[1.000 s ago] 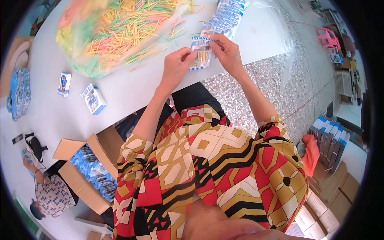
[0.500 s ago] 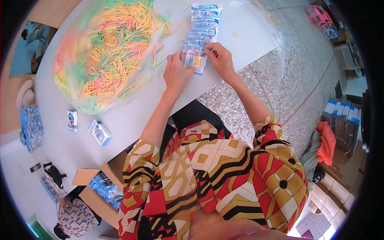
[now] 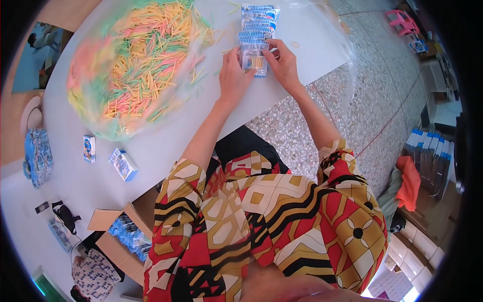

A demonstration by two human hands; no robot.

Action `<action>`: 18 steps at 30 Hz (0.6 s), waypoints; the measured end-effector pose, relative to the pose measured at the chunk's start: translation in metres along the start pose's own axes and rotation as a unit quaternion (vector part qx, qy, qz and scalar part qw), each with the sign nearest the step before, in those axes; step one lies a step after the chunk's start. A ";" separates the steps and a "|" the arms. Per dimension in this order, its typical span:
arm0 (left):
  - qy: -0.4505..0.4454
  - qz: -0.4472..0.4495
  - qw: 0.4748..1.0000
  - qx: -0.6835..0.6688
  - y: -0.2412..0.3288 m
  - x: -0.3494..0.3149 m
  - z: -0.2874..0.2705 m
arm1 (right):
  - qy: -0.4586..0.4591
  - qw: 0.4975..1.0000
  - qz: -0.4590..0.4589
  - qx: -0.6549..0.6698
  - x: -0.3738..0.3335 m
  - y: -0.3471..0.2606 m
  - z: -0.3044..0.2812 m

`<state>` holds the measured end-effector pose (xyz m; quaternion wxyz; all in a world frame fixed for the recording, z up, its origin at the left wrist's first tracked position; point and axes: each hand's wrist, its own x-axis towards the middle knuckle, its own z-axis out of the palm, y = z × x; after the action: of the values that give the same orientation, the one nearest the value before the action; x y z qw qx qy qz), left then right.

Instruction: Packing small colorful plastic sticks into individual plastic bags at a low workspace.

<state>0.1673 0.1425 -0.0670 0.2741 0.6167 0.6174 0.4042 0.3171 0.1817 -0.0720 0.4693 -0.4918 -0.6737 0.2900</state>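
Note:
A row of overlapping small clear packets [image 3: 258, 24] with blue-and-white printing runs along the far part of the white table. At its near end lies a clear packet [image 3: 256, 62] with pale yellow sticks showing through. My left hand [image 3: 235, 78] grips this packet's left side, thumb at its lower part and fingers curled near the upper left corner. My right hand [image 3: 284, 66] pinches its upper right edge between thumb and fingers. To the left spreads a big clear plastic bag, its mouth wide, filled with yellow, pink and green sticks [image 3: 151, 65].
Two small blue-and-white boxes, a slim one [image 3: 89, 149] and a larger one [image 3: 123, 164], stand on the table's left part. A cardboard carton [image 3: 116, 246] of blue packets sits below the edge. Another person [image 3: 95, 269] is at lower left; a pink stool [image 3: 401, 22] stands far right.
Both hands have moved away from me and slightly right with the near packet. The row is now more tightly bunched, its near end farther up the table.

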 end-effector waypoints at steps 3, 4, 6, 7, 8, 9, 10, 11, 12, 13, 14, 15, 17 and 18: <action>0.009 0.008 1.000 -0.008 -0.007 -0.001 -0.001 | 0.012 1.000 -0.005 -0.002 -0.010 -0.006 0.001; 0.013 0.016 1.000 -0.004 -0.010 -0.001 -0.002 | 0.005 0.999 0.003 -0.039 -0.013 -0.009 0.001; 0.021 0.021 1.000 -0.002 -0.016 -0.001 -0.001 | -0.006 0.997 0.009 -0.077 -0.018 -0.012 0.002; 0.035 0.042 0.998 0.012 -0.019 0.000 -0.001 | 0.000 0.996 0.006 -0.090 -0.021 -0.014 0.002; 0.049 0.063 0.996 0.026 -0.020 -0.001 0.000 | 0.007 0.995 0.004 -0.103 -0.023 -0.014 0.003; 0.052 0.060 0.997 0.025 -0.021 -0.001 0.001 | 0.002 0.995 0.002 -0.104 -0.025 -0.015 0.003; 0.050 0.056 0.997 0.026 -0.022 -0.002 0.001 | 0.004 0.994 -0.001 -0.109 -0.027 -0.015 0.004; 0.047 0.054 0.997 0.026 -0.022 -0.002 0.001 | 0.008 0.993 -0.005 -0.115 -0.028 -0.015 0.004; 0.050 0.052 0.997 0.024 -0.023 -0.003 0.000 | 0.005 0.993 -0.007 -0.116 -0.030 -0.016 0.003; 0.048 0.053 0.997 0.031 -0.023 -0.005 -0.001 | 0.003 0.992 -0.003 -0.124 -0.032 -0.017 0.002; 0.044 0.057 0.997 0.038 -0.022 -0.005 -0.003 | 0.004 0.991 0.002 -0.133 -0.032 -0.018 0.001; 0.048 0.058 0.996 0.037 -0.021 -0.006 -0.005 | 0.003 0.991 -0.002 -0.133 -0.032 -0.017 0.001; 0.009 0.034 0.999 0.013 -0.017 -0.010 -0.011 | 0.001 0.991 0.003 -0.133 -0.033 -0.017 0.000; 0.013 0.033 0.999 0.012 -0.016 -0.013 -0.014 | -0.001 0.991 0.000 -0.133 -0.033 -0.019 0.000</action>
<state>0.1480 0.1289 -0.0747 0.2452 0.6350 0.6050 0.4131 0.3126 0.1441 -0.0676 0.3985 -0.5499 -0.7068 0.1982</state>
